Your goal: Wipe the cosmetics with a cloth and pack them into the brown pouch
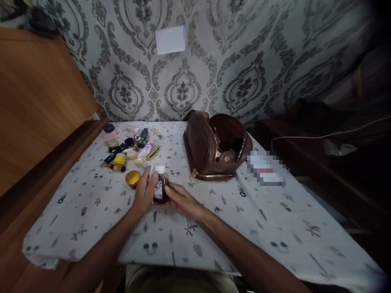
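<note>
While we look down through the head view, we find the dark bottle (164,194) between our two hands, roughly upright over the patterned tablecloth (146,254), with its white cap (160,168) on top. Our left hand (144,189) grasps the bottle's left side, the thumb lying near its shoulder; our right hand (183,199) grips the lower right side, fingers curled towards the base. We cannot tell whether that base touches the cloth, nor how tightly the cap is fastened.

Just beside our left hand sits the gold-lidded jar (132,178), and beyond it the small cosmetics lie in a loose cluster, among them a gold tube (152,153) and a yellow-topped container (119,160). The brown bag (200,150) stands unzipped farther back, to the right.

As we judge it, the smooth bottle could slip or tip if one hand let go while the other held it only by the fingertips. Were the cap loose, a tilt might spill any liquid inside. A careless sweep of our left wrist could knock the jar into the cluster and set round pieces rolling.
</note>
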`<action>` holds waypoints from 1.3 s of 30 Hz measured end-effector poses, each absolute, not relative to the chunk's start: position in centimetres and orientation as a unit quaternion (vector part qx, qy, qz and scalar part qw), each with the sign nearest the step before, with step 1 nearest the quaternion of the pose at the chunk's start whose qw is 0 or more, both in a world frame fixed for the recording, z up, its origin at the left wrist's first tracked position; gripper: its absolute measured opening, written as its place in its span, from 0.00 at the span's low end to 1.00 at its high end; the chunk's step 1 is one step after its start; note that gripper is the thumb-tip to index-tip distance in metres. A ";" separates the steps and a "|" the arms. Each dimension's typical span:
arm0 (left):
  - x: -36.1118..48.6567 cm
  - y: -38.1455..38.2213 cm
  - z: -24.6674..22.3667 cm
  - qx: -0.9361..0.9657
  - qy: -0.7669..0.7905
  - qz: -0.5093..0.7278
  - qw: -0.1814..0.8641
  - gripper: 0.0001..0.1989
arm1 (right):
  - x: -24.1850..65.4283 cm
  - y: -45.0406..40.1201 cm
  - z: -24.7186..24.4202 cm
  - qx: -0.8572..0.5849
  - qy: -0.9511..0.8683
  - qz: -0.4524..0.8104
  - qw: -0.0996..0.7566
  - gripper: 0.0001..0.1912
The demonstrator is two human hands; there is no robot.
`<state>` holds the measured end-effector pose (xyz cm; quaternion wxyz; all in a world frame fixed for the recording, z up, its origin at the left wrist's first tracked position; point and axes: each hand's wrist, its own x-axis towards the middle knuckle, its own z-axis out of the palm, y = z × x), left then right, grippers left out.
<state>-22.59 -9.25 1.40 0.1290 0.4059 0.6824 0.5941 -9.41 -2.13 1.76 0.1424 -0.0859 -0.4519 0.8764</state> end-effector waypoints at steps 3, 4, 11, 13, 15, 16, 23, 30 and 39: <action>-22.4 -9.2 1.6 0.381 0.693 0.598 0.129 0.26 | -9.4 -2.0 1.7 -0.113 -0.492 0.849 0.157 0.27; -22.3 -9.2 1.7 0.375 0.696 0.598 0.130 0.27 | -9.4 -1.9 1.7 -0.125 -0.504 0.839 0.163 0.28; -21.4 -9.6 1.9 0.394 0.674 0.605 0.155 0.28 | -9.6 -1.8 1.8 -0.166 -0.508 0.816 0.221 0.31; -21.4 -9.8 1.5 0.427 0.662 0.597 0.151 0.26 | -9.6 -1.7 1.8 -0.176 -0.488 0.821 0.236 0.30; -21.6 -9.9 1.2 0.481 0.646 0.576 0.137 0.26 | -9.6 -1.5 1.8 -0.187 -0.467 0.827 0.249 0.30; -21.6 -9.9 1.2 0.511 0.638 0.561 0.125 0.26 | -9.6 -1.4 1.7 -0.192 -0.459 0.830 0.253 0.30; -21.6 -10.0 2.3 0.650 0.577 0.494 0.032 0.25 | -9.8 -0.8 1.6 -0.220 -0.425 0.835 0.273 0.28; -21.1 -10.1 2.6 0.720 0.511 0.468 -0.043 0.24 | -9.6 -0.9 2.6 -0.253 -0.385 0.832 0.310 0.27; -22.3 -10.0 3.5 0.553 0.641 0.528 -0.068 0.14 | -9.3 -1.2 1.9 -0.179 -0.460 0.844 0.209 0.25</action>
